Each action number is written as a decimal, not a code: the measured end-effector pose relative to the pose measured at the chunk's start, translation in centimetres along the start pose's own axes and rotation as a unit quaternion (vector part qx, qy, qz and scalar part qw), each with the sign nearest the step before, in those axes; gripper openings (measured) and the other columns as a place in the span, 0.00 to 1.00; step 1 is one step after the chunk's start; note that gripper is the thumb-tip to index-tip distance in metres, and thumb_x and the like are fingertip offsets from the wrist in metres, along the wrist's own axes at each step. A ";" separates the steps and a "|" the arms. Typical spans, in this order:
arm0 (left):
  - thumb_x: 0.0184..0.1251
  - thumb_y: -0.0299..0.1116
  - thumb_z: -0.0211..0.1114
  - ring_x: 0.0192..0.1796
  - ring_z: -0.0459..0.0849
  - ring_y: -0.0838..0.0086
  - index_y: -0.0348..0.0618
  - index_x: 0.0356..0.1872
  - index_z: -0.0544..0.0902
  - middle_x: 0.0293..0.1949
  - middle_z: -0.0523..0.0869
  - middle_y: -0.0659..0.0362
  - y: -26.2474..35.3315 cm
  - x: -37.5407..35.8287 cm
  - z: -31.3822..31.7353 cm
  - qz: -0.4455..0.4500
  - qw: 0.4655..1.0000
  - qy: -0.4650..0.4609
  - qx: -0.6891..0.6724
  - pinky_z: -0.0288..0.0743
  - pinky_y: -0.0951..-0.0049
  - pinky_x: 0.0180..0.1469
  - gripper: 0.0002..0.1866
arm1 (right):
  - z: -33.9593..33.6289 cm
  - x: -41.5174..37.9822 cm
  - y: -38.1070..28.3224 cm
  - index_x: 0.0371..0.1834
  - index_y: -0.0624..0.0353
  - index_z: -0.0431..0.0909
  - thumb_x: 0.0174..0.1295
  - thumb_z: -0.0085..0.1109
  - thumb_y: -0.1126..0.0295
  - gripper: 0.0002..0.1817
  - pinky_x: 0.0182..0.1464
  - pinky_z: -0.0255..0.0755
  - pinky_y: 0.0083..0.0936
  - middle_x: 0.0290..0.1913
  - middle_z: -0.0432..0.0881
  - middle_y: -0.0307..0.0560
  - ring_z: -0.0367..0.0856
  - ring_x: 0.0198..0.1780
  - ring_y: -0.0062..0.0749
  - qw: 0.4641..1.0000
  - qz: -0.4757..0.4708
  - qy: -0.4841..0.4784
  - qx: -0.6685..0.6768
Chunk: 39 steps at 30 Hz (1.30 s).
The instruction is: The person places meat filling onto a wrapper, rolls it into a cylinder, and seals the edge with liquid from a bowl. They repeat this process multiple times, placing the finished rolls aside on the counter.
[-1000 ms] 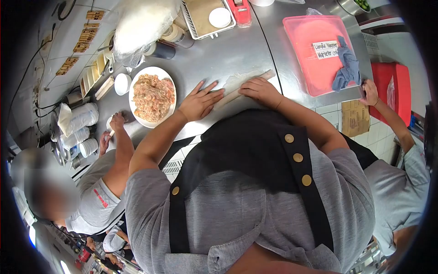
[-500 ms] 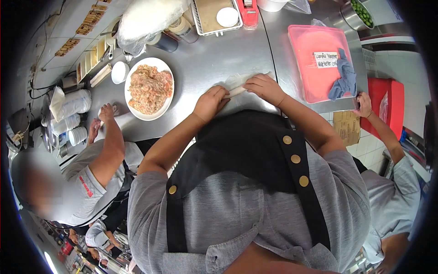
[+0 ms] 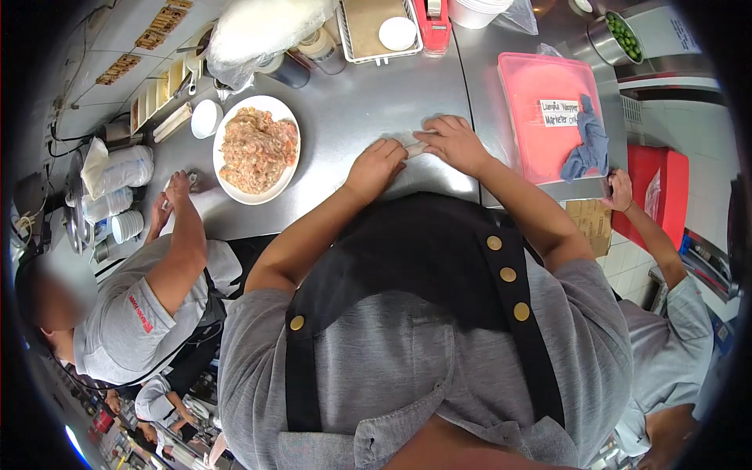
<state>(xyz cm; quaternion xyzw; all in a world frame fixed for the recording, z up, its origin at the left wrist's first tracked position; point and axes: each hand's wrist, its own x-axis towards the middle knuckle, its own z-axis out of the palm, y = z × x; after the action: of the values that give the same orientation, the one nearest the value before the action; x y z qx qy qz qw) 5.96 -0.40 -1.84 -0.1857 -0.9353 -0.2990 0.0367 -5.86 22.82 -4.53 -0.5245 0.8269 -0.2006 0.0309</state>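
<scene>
A pale, thin spring roll (image 3: 416, 149) lies on the steel counter in front of me, bridging my two hands. My left hand (image 3: 377, 167) is closed over its left end, fingers bent. At the other end, my right hand (image 3: 454, 146) curls its fingers over the roll; the fingertips hide part of it. To the left of my left hand stands a white oval plate (image 3: 225, 178) heaped with raw minced meat filling (image 3: 257, 149). Right of my right hand sits a pink-red plastic container (image 3: 526, 94) with a handwritten label and a grey-blue cloth (image 3: 589, 141) on it.
A co-worker's hands (image 3: 174, 192) handle something small at the left counter edge. Another person's hand (image 3: 620, 190) rests at the right corner. Small white bowl (image 3: 207, 119), white basket (image 3: 362, 31), red tape dispenser (image 3: 433, 27) and a pot of green limes (image 3: 611, 39) stand around the counter.
The loose wrapper sheet that spread behind the roll is now wound up, and less of the roll shows. My hands have come slightly closer together.
</scene>
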 end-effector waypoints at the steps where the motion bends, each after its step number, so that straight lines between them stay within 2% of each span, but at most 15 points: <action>1: 0.60 0.28 0.74 0.48 0.83 0.56 0.44 0.45 0.83 0.46 0.83 0.56 0.0 -0.1 0.2 -0.010 1.000 0.002 0.000 0.79 0.59 0.53 0.13 | -0.1 0.0 0.1 0.63 0.45 0.84 0.66 0.65 0.54 0.23 0.68 0.65 0.41 0.62 0.79 0.37 0.72 0.67 0.35 1.000 0.000 -0.001 0.000; 3: 0.60 0.27 0.74 0.48 0.83 0.57 0.44 0.45 0.83 0.45 0.83 0.56 0.0 -0.3 0.3 -0.022 1.000 0.004 0.001 0.80 0.59 0.53 0.13 | -0.8 0.2 0.3 0.71 0.44 0.79 0.65 0.66 0.49 0.31 0.72 0.61 0.46 0.69 0.76 0.42 0.69 0.71 0.42 0.996 0.071 0.024 -0.039; 7: 0.61 0.28 0.73 0.48 0.83 0.57 0.44 0.45 0.83 0.45 0.84 0.56 0.0 -0.3 0.3 -0.031 0.999 0.001 -0.006 0.80 0.59 0.53 0.12 | -1.7 0.7 0.1 0.72 0.43 0.78 0.64 0.66 0.45 0.33 0.71 0.61 0.48 0.71 0.74 0.43 0.69 0.71 0.45 0.988 0.120 0.083 -0.049; 9: 0.62 0.29 0.73 0.48 0.84 0.57 0.44 0.44 0.83 0.45 0.84 0.56 0.1 -0.3 0.3 -0.032 0.999 0.006 -0.006 0.81 0.60 0.53 0.11 | -2.0 0.4 0.6 0.64 0.44 0.81 0.62 0.66 0.45 0.29 0.69 0.64 0.46 0.68 0.76 0.40 0.70 0.69 0.42 0.996 -0.036 0.080 -0.030; 10: 0.62 0.29 0.73 0.48 0.84 0.57 0.44 0.44 0.84 0.45 0.85 0.56 0.1 -0.3 0.3 -0.032 0.999 0.008 -0.003 0.81 0.60 0.53 0.11 | -2.0 0.2 0.8 0.64 0.44 0.81 0.62 0.66 0.45 0.29 0.69 0.64 0.46 0.68 0.76 0.40 0.70 0.69 0.42 0.996 -0.037 0.080 -0.030; 12: 0.62 0.29 0.73 0.49 0.85 0.57 0.44 0.44 0.84 0.45 0.85 0.56 0.0 -0.4 0.4 -0.033 0.999 0.011 -0.001 0.81 0.60 0.53 0.11 | -1.6 0.0 1.2 0.59 0.44 0.84 0.60 0.69 0.48 0.25 0.68 0.67 0.44 0.62 0.79 0.36 0.73 0.66 0.39 0.993 -0.109 0.041 -0.012; 18: 0.63 0.31 0.74 0.49 0.86 0.57 0.44 0.44 0.85 0.46 0.86 0.56 -0.3 -0.6 0.6 -0.053 0.998 0.044 -0.013 0.82 0.59 0.53 0.10 | 0.1 0.1 1.5 0.55 0.45 0.85 0.61 0.69 0.59 0.19 0.64 0.71 0.35 0.51 0.83 0.31 0.78 0.60 0.30 0.993 -0.112 0.026 0.025; 21: 0.63 0.31 0.74 0.50 0.85 0.56 0.44 0.45 0.85 0.47 0.86 0.56 -0.1 -0.3 0.0 -0.074 0.996 0.043 -0.023 0.81 0.59 0.54 0.11 | 0.3 0.7 1.7 0.56 0.45 0.86 0.61 0.68 0.60 0.19 0.65 0.70 0.34 0.52 0.83 0.31 0.78 0.60 0.30 0.995 -0.095 0.021 0.024; 28: 0.63 0.31 0.73 0.51 0.83 0.57 0.44 0.47 0.83 0.47 0.84 0.57 -0.4 0.3 0.5 -0.018 0.997 0.051 0.056 0.80 0.61 0.55 0.14 | -0.1 1.7 1.8 0.58 0.45 0.86 0.63 0.67 0.60 0.20 0.66 0.69 0.34 0.53 0.83 0.32 0.78 0.61 0.30 0.997 -0.077 -0.023 0.013; 31: 0.63 0.31 0.73 0.50 0.83 0.58 0.45 0.47 0.82 0.47 0.84 0.57 -1.2 0.0 1.3 -0.018 0.997 0.040 0.064 0.80 0.61 0.54 0.13 | 0.1 1.6 1.7 0.60 0.44 0.85 0.64 0.65 0.60 0.20 0.66 0.69 0.35 0.55 0.83 0.32 0.78 0.61 0.31 0.997 -0.073 0.000 0.008; 34: 0.63 0.31 0.72 0.49 0.84 0.57 0.44 0.48 0.82 0.48 0.84 0.58 -1.3 0.2 1.1 -0.034 0.996 0.052 0.059 0.81 0.61 0.55 0.13 | 0.9 1.1 1.7 0.61 0.43 0.84 0.64 0.65 0.61 0.21 0.65 0.69 0.35 0.56 0.83 0.32 0.78 0.62 0.31 0.991 -0.120 0.040 -0.042; 39: 0.64 0.31 0.72 0.51 0.83 0.56 0.43 0.50 0.83 0.50 0.84 0.57 -1.2 0.5 0.3 -0.065 0.996 0.052 0.043 0.81 0.60 0.58 0.15 | 1.6 2.0 1.3 0.63 0.42 0.83 0.62 0.67 0.60 0.23 0.65 0.70 0.35 0.56 0.82 0.31 0.78 0.61 0.32 0.995 -0.085 0.055 -0.015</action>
<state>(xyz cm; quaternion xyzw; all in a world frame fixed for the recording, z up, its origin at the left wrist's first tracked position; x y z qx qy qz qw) 5.05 -1.01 -2.64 -0.1072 -0.9541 -0.2699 0.0737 -7.47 21.03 -6.12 -0.5813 0.7827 -0.2186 -0.0401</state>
